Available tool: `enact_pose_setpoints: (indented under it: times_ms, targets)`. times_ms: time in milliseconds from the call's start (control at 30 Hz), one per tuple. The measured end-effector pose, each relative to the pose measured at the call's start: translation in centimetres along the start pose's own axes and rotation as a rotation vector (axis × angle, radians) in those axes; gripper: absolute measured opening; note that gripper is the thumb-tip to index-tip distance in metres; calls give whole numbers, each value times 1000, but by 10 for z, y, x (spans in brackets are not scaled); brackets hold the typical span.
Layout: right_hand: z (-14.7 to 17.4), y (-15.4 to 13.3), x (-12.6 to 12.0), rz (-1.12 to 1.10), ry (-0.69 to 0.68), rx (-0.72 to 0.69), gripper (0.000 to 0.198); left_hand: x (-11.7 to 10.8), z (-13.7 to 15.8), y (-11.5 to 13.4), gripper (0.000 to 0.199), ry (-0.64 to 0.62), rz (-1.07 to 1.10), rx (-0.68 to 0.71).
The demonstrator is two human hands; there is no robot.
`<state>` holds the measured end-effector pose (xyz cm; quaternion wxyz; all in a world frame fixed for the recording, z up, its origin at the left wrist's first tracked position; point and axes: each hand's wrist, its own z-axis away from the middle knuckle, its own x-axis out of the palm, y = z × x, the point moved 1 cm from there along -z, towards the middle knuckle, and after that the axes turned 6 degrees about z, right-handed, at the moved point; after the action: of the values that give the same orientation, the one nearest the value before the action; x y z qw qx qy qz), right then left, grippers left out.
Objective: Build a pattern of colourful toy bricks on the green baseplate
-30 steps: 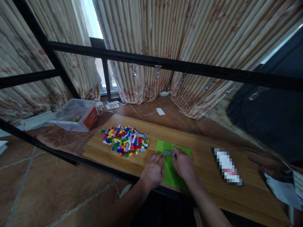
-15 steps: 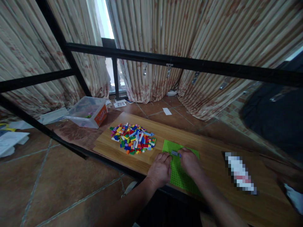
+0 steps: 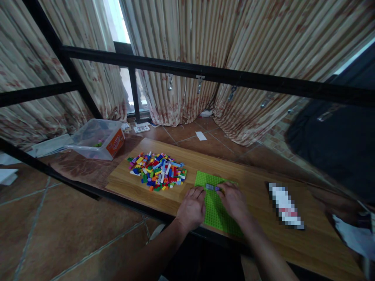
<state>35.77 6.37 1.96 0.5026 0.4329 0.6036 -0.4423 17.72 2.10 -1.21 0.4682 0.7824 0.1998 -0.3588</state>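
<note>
The green studded baseplate (image 3: 218, 216) lies on the wooden board. Near its far edge sits a small grey brick (image 3: 209, 187). A purple brick (image 3: 217, 189) shows just right of the grey one, pinched at the fingertips of my right hand (image 3: 233, 201). My left hand (image 3: 191, 207) is at the baseplate's left edge, its fingers curled and close together against the plate; the thumb is hidden. A pile of mixed coloured bricks (image 3: 159, 171) lies to the left of the plate.
A clear plastic box (image 3: 96, 138) with an orange label and a few pieces inside stands at the far left. A blurred-out object (image 3: 285, 205) lies on the wooden board (image 3: 254, 183) at right. A black metal rail (image 3: 175, 66) crosses in front of the curtains.
The view has shifted slightly to the right. Both hands stay at the baseplate; more of the purple brick at my right fingertips now shows, beside the grey brick.
</note>
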Motion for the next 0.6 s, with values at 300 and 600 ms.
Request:
enact_pose_setpoints:
  times_ms: [300, 600]
  targets:
    - [-4, -3, 4, -75, 18, 18, 16, 1, 0, 0, 39, 24, 4, 4]
    - [-10, 2, 4, -121, -11, -1, 17, 2, 0, -1, 40, 5, -24, 5]
